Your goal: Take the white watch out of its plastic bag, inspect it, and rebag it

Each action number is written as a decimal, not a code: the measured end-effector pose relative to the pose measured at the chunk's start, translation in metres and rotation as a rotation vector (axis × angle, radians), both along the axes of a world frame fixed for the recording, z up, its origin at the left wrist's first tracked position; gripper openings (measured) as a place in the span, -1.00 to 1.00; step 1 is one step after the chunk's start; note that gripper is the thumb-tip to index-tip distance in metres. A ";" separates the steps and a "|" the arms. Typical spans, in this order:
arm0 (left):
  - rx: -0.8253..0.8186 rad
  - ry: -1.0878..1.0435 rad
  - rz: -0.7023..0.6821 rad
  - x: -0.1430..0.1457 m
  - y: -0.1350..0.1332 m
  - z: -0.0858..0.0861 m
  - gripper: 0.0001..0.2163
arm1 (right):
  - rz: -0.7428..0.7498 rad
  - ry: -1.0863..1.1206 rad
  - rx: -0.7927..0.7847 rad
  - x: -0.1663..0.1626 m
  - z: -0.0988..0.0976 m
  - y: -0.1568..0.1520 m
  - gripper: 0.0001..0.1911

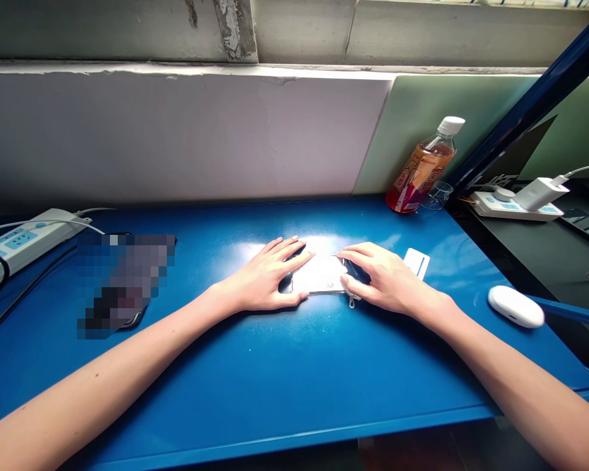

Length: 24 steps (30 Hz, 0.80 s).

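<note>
A flat white card holder [319, 275] lies on the blue desk, washed out by glare, so its details are hard to read. A short ball chain [352, 300] sticks out at its lower right corner. My left hand [269, 275] rests flat at its left side, fingers spread, with the thumb by the lower edge and the index finger near the upper left corner. On the other side my right hand [377, 278] is bent around the right edge, thumb and fingertips on the holder. Behind the right hand lies a small white card [417, 263], partly covered.
Toward the back right stands a drink bottle [422, 167] beside a small clear cup [438, 195]. A white earphone case [516, 307] sits near the right edge. At left are a pixelated dark item [127, 281] and a power strip [27, 239] with cables.
</note>
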<state>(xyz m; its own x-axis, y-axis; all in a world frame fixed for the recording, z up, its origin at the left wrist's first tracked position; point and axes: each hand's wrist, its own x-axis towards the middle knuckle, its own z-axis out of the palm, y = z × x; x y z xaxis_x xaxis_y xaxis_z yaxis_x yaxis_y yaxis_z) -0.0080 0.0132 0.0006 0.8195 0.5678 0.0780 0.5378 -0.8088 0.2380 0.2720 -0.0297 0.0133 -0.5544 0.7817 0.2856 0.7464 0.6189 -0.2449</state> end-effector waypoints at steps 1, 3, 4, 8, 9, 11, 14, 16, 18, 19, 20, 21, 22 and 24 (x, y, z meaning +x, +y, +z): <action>-0.001 0.002 0.000 0.000 0.000 0.000 -0.28 | -0.008 -0.005 0.007 0.000 0.000 0.000 -0.66; -0.003 0.007 0.000 0.001 0.001 0.000 -0.27 | -0.021 -0.026 0.021 -0.001 -0.001 0.000 -0.70; -0.004 0.008 0.000 0.001 0.001 0.001 -0.27 | -0.025 -0.041 0.028 -0.001 -0.001 -0.001 -0.71; -0.017 0.003 0.000 0.001 0.001 0.001 -0.27 | -0.031 -0.114 0.073 -0.006 -0.003 -0.004 -0.74; -0.020 -0.001 -0.001 0.001 0.001 0.001 -0.28 | -0.026 -0.132 0.084 -0.007 -0.003 -0.005 -0.74; -0.024 -0.002 -0.003 0.001 0.002 0.000 -0.28 | -0.007 -0.167 0.093 -0.010 -0.003 -0.007 -0.75; -0.026 0.011 -0.001 0.001 0.002 0.000 -0.27 | 0.007 -0.212 0.087 -0.014 -0.001 -0.008 -0.76; -0.026 0.022 0.006 0.001 0.002 0.001 -0.27 | -0.009 -0.237 0.091 -0.015 -0.001 -0.008 -0.76; -0.024 0.025 0.010 0.001 0.002 0.001 -0.27 | -0.026 -0.258 0.098 -0.016 0.000 -0.008 -0.76; -0.025 0.024 0.009 0.002 0.002 0.001 -0.27 | -0.031 -0.267 0.097 -0.017 0.000 -0.008 -0.76; -0.027 0.021 0.007 0.002 0.001 0.002 -0.27 | -0.033 -0.275 0.092 -0.017 0.000 -0.008 -0.76; -0.029 0.018 0.004 0.002 0.001 0.002 -0.28 | -0.034 -0.282 0.085 -0.017 0.001 -0.008 -0.76; -0.029 0.016 0.000 0.002 0.001 0.002 -0.28 | -0.033 -0.285 0.077 -0.017 0.001 -0.008 -0.77; -0.024 0.015 -0.007 0.002 0.001 0.003 -0.28 | -0.027 -0.286 0.061 -0.018 0.002 -0.008 -0.78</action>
<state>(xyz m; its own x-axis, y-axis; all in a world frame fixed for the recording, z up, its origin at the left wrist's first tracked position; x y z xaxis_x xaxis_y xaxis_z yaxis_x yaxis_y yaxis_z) -0.0064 0.0142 0.0034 0.8242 0.5639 0.0519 0.5361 -0.8065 0.2492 0.2544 -0.0377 0.0151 -0.5987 0.7833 0.1675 0.7960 0.6051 0.0153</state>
